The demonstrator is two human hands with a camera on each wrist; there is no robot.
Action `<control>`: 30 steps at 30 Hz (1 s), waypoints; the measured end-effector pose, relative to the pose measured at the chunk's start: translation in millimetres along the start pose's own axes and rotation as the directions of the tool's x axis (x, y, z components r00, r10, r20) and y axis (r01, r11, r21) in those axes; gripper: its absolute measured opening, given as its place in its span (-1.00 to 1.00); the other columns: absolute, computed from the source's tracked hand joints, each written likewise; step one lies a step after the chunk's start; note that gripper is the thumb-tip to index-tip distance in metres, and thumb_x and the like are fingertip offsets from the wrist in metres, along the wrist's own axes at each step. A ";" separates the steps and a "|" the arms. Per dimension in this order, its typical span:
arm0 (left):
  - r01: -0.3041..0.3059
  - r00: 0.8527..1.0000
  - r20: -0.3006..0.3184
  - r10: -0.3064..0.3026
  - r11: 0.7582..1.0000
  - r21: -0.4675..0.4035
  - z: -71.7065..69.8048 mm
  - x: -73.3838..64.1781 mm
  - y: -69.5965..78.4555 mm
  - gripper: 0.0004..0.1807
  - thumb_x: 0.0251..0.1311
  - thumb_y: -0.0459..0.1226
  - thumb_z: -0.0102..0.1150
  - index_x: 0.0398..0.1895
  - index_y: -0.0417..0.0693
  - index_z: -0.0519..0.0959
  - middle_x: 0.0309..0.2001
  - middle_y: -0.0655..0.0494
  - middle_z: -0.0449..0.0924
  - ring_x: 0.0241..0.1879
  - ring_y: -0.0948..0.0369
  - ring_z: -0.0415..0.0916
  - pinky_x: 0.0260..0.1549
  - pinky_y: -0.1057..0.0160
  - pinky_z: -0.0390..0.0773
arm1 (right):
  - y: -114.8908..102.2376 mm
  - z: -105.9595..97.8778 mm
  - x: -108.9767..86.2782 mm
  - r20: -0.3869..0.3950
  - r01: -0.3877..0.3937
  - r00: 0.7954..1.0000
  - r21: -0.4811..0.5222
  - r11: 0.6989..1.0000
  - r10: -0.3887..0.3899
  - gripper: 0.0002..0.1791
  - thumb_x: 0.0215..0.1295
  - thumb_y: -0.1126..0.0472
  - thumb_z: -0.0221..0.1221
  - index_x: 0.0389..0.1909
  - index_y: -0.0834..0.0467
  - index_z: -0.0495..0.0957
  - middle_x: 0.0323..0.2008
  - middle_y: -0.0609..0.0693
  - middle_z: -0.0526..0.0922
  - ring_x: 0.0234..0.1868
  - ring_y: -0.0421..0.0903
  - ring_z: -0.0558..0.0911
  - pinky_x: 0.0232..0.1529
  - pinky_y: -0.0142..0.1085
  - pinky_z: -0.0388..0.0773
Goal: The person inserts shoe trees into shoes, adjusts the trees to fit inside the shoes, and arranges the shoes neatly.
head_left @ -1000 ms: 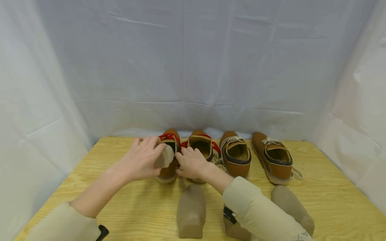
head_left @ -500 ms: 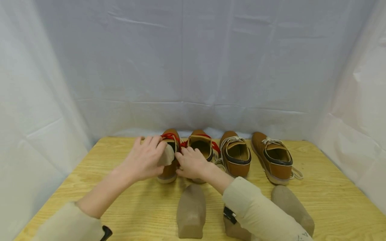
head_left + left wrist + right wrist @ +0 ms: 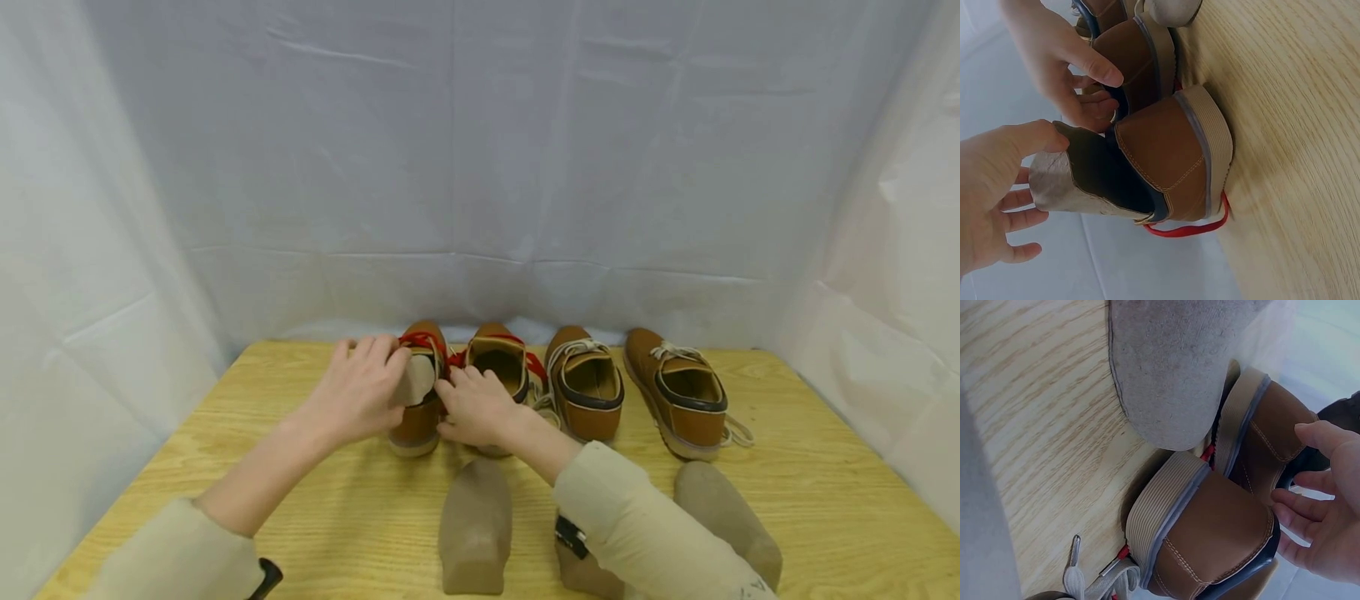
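In the head view my left hand [image 3: 360,387] pinches a grey-beige moulded shoe insert [image 3: 415,382] between thumb and fingers. The insert's hollow heel end stands up out of the leftmost brown shoe [image 3: 416,429], and its front is hidden inside. In the left wrist view the insert [image 3: 1054,181] tilts out past the dark collar. My right hand [image 3: 480,404] is at that shoe's right side, over the gap beside the second red-laced shoe [image 3: 498,331]. In the right wrist view its thumb is at the leftmost shoe's heel [image 3: 1272,422], fingers loosely extended near the collar.
Two brown shoes with cream laces, one [image 3: 592,417] nearer and one [image 3: 693,425] farther right, complete the row against the white cloth [image 3: 480,208]. Several more inserts lie in front on the wooden table [image 3: 360,517]: one in the middle [image 3: 476,529], one at right [image 3: 727,517].
The insert has gone lower and deeper into the leftmost shoe, its end tipping down over the opening. My left hand has followed it slightly; my right hand has stayed in place.
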State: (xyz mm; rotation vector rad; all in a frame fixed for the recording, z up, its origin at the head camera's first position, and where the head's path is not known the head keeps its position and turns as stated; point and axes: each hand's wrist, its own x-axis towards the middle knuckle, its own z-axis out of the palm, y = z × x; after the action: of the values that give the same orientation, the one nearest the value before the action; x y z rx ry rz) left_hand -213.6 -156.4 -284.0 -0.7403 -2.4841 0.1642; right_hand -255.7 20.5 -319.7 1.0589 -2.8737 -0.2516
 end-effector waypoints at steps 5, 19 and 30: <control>0.005 1.000 -0.012 -0.005 1.000 0.017 4.4 1.9 0.8 -0.40 -0.32 -0.16 0.41 -0.15 -0.30 0.49 -0.20 -0.17 0.44 -0.23 -0.08 0.43 -0.23 -0.11 0.37 | -1.3 -0.2 0.3 -0.001 -0.002 1.000 -0.008 1.000 0.002 -0.46 0.26 -0.16 0.08 0.17 0.06 0.38 -0.02 0.01 0.45 -0.05 -0.02 0.43 -0.09 -0.14 0.39; 0.001 0.996 -0.089 0.008 0.996 0.094 14.9 6.4 6.7 -0.58 -0.27 -0.31 0.24 -0.24 -0.34 0.51 -0.28 -0.16 0.47 -0.36 -0.04 0.41 -0.36 0.00 0.36 | -1.6 1.6 -1.0 -0.022 -0.007 1.000 -0.013 1.000 0.007 -0.53 0.25 -0.14 0.10 0.05 0.06 0.41 -0.10 -0.02 0.45 -0.05 -0.03 0.43 -0.10 -0.14 0.38; 0.006 0.997 -0.080 0.002 0.996 0.094 16.5 9.6 5.6 -0.55 -0.28 -0.24 0.32 -0.25 -0.32 0.53 -0.30 -0.14 0.46 -0.37 -0.01 0.40 -0.39 0.05 0.32 | -8.0 3.2 -1.9 -0.036 -0.067 0.997 -0.037 0.997 0.066 -0.37 0.18 -0.22 0.12 0.16 0.06 0.35 0.07 0.06 0.40 0.04 0.01 0.34 -0.06 -0.13 0.27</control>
State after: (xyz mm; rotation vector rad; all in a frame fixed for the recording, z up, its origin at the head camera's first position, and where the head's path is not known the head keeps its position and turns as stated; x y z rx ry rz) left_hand -226.5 -145.9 -295.0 -0.6913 -2.3836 0.2447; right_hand -249.5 16.2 -324.2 0.9496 -2.8551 -0.2791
